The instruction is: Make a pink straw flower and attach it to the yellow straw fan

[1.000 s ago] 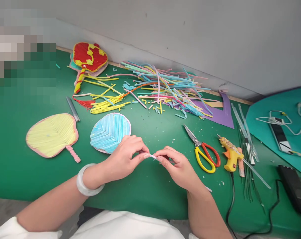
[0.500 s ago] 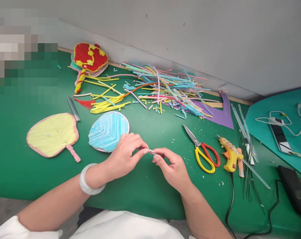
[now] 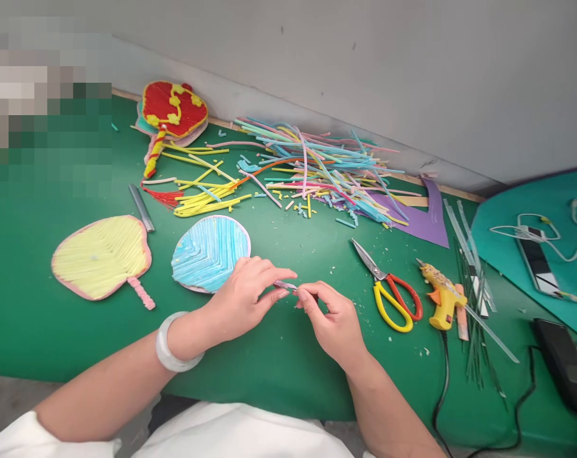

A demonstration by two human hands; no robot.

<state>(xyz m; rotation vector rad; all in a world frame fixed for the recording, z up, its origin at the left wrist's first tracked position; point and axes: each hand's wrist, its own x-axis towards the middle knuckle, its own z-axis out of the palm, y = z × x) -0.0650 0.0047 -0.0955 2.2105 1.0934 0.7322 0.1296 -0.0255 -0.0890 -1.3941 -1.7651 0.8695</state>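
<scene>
Your left hand point(image 3: 243, 296) and right hand point(image 3: 334, 318) meet at the lower centre of the frame, over the green felt tabletop point(image 3: 288, 366). Both are closed in a pinch on one short pale pink strip point(image 3: 286, 285). The left thumb and forefinger grip its left end and the right thumb and forefinger grip its right end. The strip lies roughly level between them; whether it clears the felt cannot be told. A white bangle point(image 3: 173, 348) sits on your left wrist. Just above the left hand lies a blue leaf-shaped panel of ridged strips point(image 3: 207, 251), its lower right edge hidden behind your knuckles. To its left, apart from it, lies a yellow leaf-shaped panel with a pink twisted handle point(image 3: 100, 256). A slim grey metal tool point(image 3: 140, 208) lies near that panel's upper right edge. A red fan-shaped piece with yellow trim point(image 3: 173, 108) rests at the upper left, against the wall. A loose heap of multicoloured strips point(image 3: 317, 165) spreads across the upper centre, and a purple paper offcut point(image 3: 426, 222) lies at its right end. Right of your right hand, well apart from it, lie scissors with yellow and red handles point(image 3: 388, 289). Beside them is a yellow hot-glue gun point(image 3: 441, 298), with clear glue sticks point(image 3: 464, 238) just beyond it.
</scene>
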